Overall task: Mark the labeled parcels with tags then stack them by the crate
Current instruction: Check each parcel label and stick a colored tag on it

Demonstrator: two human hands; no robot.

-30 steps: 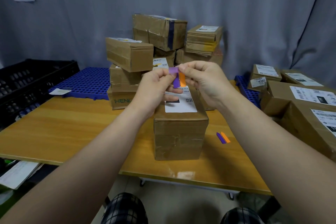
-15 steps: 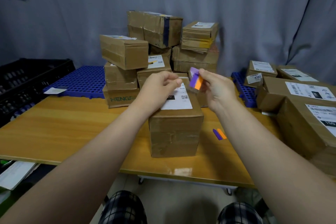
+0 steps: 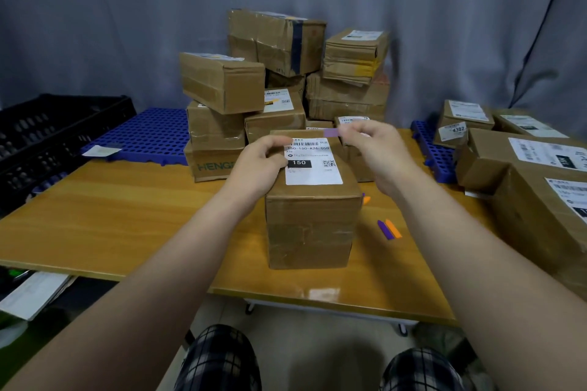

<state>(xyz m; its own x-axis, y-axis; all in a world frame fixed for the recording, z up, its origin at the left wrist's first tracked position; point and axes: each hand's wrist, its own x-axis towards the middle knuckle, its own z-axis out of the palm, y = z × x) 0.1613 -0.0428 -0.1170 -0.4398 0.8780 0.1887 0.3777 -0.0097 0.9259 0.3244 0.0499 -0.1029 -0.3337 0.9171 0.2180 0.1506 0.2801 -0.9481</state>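
Head view: near the black crate [image 3: 47,136] at left a stack of parcels [image 3: 222,86] stands. The left hand [image 3: 260,165] rests curled on the front parcel [image 3: 311,225], its hold unclear. The right hand [image 3: 378,152] pinches a purple tag [image 3: 332,132] over the label [image 3: 313,170], not yet stuck. The labeled parcels [image 3: 521,165] at right likely wait their turn.
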